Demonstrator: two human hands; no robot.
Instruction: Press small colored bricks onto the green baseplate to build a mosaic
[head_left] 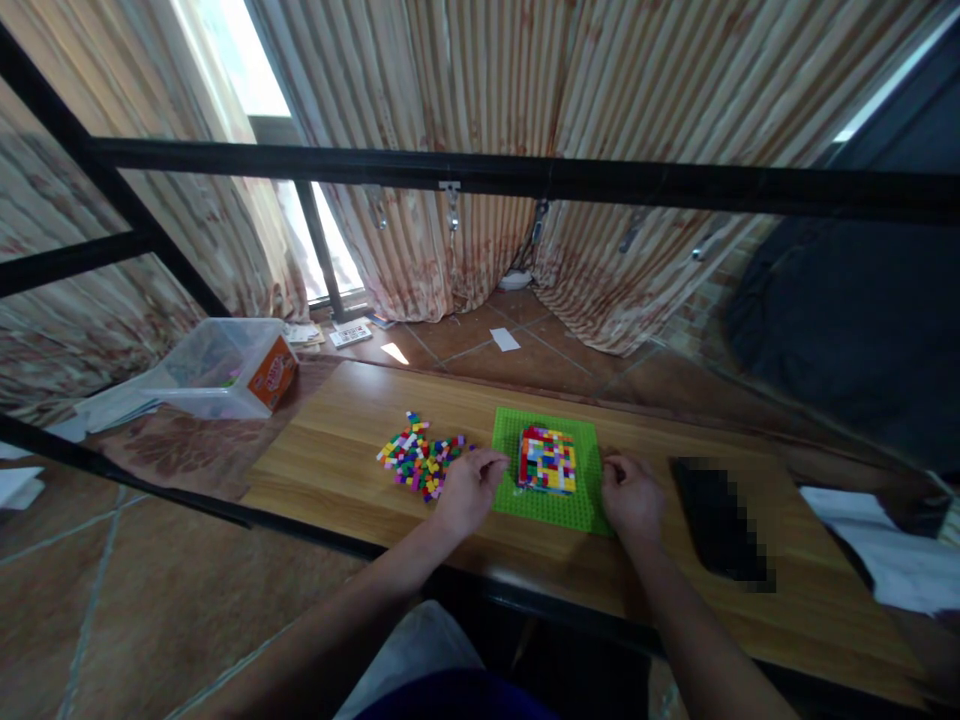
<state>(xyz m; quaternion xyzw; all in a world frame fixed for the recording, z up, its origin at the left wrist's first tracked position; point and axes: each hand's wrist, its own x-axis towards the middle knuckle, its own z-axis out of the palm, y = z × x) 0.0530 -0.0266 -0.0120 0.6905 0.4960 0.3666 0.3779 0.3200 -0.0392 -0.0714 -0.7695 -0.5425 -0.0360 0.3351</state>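
A bright green studded baseplate (555, 514) lies on the wooden table. On it stands a block of many-coloured toy bricks (549, 462), low and roughly square. My left hand (469, 492) is over the plate's left edge, thumb and fingers pinched together; anything between them is too small to make out. A loose pile of small coloured bricks (424, 458) spreads just left of this hand. At the plate's right edge is my right hand (634, 498), its fingers curled closed. Whether it touches the plate or holds a small piece cannot be seen.
A black, partly pixelated object (712, 515) lies on the table (322, 440) to the right. Beyond the left end, a clear plastic bin (217, 370) with an orange label rests on the floor. A black metal bar (495, 168) crosses ahead, before the curtains. White papers (885, 550) lie at far right.
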